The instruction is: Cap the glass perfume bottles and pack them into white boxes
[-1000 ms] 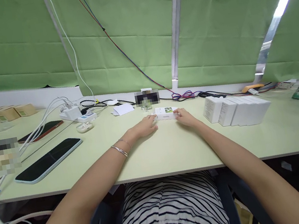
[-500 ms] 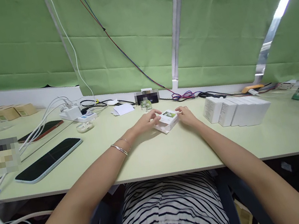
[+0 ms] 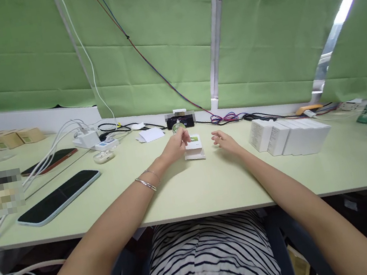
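White carton [image 3: 195,146] mid-frame — L hand [image 3: 175,146] at it, R hand [image 3: 226,142] free.
My L fingers are curled at the carton's left edge; can't tell if they're pinching anything. R hand's relaxed, fingers parted, nothing in it, just right of the carton. Prob. thin card — light, stiffish, a bit slick, easily dented — so best held lightly by the side walls, clear of the near-end flap [image 3: 194,157].

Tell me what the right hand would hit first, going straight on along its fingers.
Probably the small white box with the green picture, just across a gap from the fingertips; how high the right hand is remains unclear, so it might pass above.
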The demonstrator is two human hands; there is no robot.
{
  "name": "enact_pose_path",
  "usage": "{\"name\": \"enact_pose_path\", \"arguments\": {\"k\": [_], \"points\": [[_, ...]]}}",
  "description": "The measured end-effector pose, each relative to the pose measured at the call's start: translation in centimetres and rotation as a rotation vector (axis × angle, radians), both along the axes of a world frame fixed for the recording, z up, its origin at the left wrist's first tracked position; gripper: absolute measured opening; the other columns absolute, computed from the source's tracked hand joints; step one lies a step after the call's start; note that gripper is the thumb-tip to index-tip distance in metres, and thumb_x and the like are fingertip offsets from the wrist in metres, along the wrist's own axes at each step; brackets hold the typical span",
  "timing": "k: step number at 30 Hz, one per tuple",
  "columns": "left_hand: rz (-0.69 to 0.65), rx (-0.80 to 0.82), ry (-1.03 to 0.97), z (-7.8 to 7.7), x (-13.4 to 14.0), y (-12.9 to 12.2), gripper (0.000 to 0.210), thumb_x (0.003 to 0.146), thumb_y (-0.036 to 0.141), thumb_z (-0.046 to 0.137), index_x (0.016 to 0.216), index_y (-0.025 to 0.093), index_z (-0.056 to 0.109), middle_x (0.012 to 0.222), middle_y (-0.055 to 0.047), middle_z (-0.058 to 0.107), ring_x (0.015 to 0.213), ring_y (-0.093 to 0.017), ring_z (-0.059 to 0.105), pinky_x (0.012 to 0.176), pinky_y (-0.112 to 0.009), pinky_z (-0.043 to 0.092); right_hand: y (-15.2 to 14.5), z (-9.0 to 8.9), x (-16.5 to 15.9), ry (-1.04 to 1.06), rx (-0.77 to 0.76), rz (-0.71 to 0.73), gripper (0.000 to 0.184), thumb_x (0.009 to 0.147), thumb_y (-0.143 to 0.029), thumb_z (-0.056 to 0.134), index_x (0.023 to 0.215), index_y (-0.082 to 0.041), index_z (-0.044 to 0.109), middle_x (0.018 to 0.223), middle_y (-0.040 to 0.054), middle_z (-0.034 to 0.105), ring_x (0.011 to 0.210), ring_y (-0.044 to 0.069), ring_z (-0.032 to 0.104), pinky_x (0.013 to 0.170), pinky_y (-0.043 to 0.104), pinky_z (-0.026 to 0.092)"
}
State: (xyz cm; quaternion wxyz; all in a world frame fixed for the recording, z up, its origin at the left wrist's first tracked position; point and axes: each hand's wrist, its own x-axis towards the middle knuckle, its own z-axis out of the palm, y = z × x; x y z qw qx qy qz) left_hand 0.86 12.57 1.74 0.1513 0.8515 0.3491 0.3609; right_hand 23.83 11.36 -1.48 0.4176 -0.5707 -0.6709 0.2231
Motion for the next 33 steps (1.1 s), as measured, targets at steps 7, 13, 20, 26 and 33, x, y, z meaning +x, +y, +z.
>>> {"name": "enact_pose_path", "arguments": {"k": [7,13,20,26,33], "points": [[-0.012,-0.018,0.064,-1.1,-0.1,0.8,0.04,0.063,0.001,0.035,0.097,0.021,0.037,0.09,-0.002,0.056,0.065,-0.013,0.056,0.065,-0.029,0.046,-0.3,-0.4,-0.1,-0.051,-0.043,0.085,0.032,0.088,-0.032,0.033,0.114,-0.019,0.047,0.101,0.0072,0.065,0.099,0.017,0.057,0.09,0.035,0.04],[-0.077,0.061,0.162,-0.6,0.4,0.1,0.046,0.064,0.001,0.037,0.106,0.018,0.043,0.111,-0.007,0.051,0.104,-0.019,0.051,0.09,-0.035,0.041,-0.1,-0.5,-0.2,-0.116,-0.055,0.115,0.034,0.086,-0.033,0.043,0.116,-0.019,0.047,0.111,0.0084,0.062,0.103,0.019,0.055,0.093,0.037,0.038],[-0.109,0.049,0.332,-1.0,-0.5,0.2,0.044,0.075,0.014,0.046,0.118,0.013,0.044,0.115,-0.012,0.053,0.105,-0.024,0.051,0.089,-0.035,0.041,-0.7,-0.4,-0.4,-0.208,-0.069,0.169,0.038,0.078,-0.034,0.056,0.113,-0.018,0.051,0.106,0.007,0.064,0.093,0.018,0.058,0.083,0.033,0.044],[-0.198,0.087,0.401,0.3,0.3,-1.1,0.039,0.081,0.03,0.048,0.118,0.02,0.048,0.105,-0.005,0.062,0.102,-0.021,0.052,0.091,-0.034,0.037,-0.9,-0.1,-0.6,-0.287,-0.021,0.199,0.029,0.08,-0.024,0.051,0.108,-0.018,0.056,0.107,0.0067,0.063,0.094,0.018,0.058,0.084,0.033,0.044],[-0.151,0.102,0.531,0.4,-0.8,-0.4,0.08,0.07,0.056,0.057,0.136,0.019,0.031,0.143,-0.008,0.031,0.134,-0.027,0.015,0.107,-0.039,0.016,-1.0,0.2,-0.5,-0.359,0.053,0.279,0.036,0.079,-0.008,0.041,0.105,-0.02,0.061,0.108,0.0037,0.064,0.096,0.018,0.057,0.089,0.035,0.041]]}}
